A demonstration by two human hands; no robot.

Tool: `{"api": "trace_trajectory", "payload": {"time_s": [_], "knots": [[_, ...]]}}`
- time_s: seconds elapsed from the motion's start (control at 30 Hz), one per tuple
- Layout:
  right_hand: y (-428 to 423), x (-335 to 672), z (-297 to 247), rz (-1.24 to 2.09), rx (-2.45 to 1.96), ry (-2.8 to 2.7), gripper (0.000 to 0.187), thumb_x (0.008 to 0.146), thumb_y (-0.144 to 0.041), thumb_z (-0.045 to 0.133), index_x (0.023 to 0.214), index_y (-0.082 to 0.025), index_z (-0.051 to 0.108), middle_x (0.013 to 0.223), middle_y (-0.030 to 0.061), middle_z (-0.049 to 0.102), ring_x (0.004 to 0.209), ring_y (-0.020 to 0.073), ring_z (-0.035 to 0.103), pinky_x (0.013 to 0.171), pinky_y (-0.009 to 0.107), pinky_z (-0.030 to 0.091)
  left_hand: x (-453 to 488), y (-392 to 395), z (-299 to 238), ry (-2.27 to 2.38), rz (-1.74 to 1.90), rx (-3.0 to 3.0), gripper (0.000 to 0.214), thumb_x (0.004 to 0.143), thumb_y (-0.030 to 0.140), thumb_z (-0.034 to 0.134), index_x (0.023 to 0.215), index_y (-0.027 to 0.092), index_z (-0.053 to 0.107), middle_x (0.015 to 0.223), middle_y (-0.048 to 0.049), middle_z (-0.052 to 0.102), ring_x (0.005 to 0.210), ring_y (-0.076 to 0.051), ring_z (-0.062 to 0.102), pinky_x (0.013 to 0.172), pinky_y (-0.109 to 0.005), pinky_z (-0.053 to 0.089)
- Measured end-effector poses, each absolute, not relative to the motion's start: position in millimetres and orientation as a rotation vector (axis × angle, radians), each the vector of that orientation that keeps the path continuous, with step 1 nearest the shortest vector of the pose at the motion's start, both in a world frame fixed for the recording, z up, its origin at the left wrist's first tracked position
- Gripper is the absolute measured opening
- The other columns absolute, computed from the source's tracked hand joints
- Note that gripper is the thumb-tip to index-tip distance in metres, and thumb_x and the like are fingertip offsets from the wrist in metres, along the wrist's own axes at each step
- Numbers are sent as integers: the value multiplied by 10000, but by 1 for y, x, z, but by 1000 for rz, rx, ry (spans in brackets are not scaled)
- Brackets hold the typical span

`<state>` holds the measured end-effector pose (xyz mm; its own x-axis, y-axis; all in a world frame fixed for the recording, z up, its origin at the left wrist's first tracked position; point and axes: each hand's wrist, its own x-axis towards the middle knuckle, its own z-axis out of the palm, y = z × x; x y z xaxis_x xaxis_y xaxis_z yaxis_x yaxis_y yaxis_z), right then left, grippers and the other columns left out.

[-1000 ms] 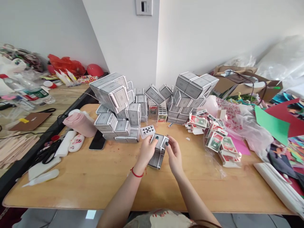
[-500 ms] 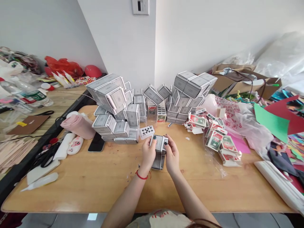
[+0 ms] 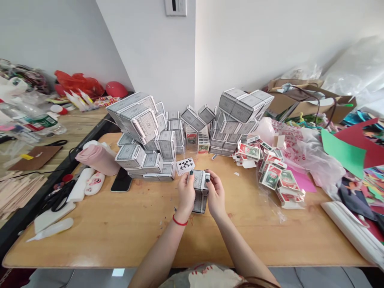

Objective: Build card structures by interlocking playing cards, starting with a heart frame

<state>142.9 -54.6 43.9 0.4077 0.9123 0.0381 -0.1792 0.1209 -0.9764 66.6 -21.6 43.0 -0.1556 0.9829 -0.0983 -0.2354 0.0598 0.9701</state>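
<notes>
Between my two hands is a box made of grey-backed playing cards (image 3: 199, 180). My left hand (image 3: 186, 193) grips its left side, thumb on the top face. On the opposite side my right hand (image 3: 215, 193) closes around the right edge, with its thumb near the top corner. Directly below, another playing-card box (image 3: 199, 203) shows in part; I cannot tell whether the two are joined. Just beyond my left fingers a single loose playing card (image 3: 185, 165) lies face up, showing black clubs.
Stacks of playing-card boxes stand at left (image 3: 135, 120) and right (image 3: 240, 108). Opened card packets (image 3: 271, 176) lie to the right beside plastic wrap. A phone (image 3: 121, 180), a pink cloth roll (image 3: 96, 158), scissors (image 3: 63, 195) and a glue bottle (image 3: 52, 229) are at left.
Both hands keep the same hold on the card box. The view has shifted very slightly; nothing else has visibly moved.
</notes>
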Motion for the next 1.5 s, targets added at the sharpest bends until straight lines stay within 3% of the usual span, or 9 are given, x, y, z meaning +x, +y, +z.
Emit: {"api": "trace_trajectory", "payload": {"time_s": [0.57,1.5], "knots": [[-48,142,45,969,-1177,-671,245,759,-329,545,965,-197,531,979,57,578,897,180,561,775,318,466,65,-21,40,1165,1389,904,185,750,330,525,744,148,558,716,-18,569,655,-130,521,581,-223,422],[-48,143,44,940,-1201,-613,229,747,-293,499,948,-191,544,993,60,584,877,177,549,762,307,448,70,-23,36,1174,1408,928,209,781,345,497,753,145,551,721,-17,572,640,-121,521,612,-226,431]]}}
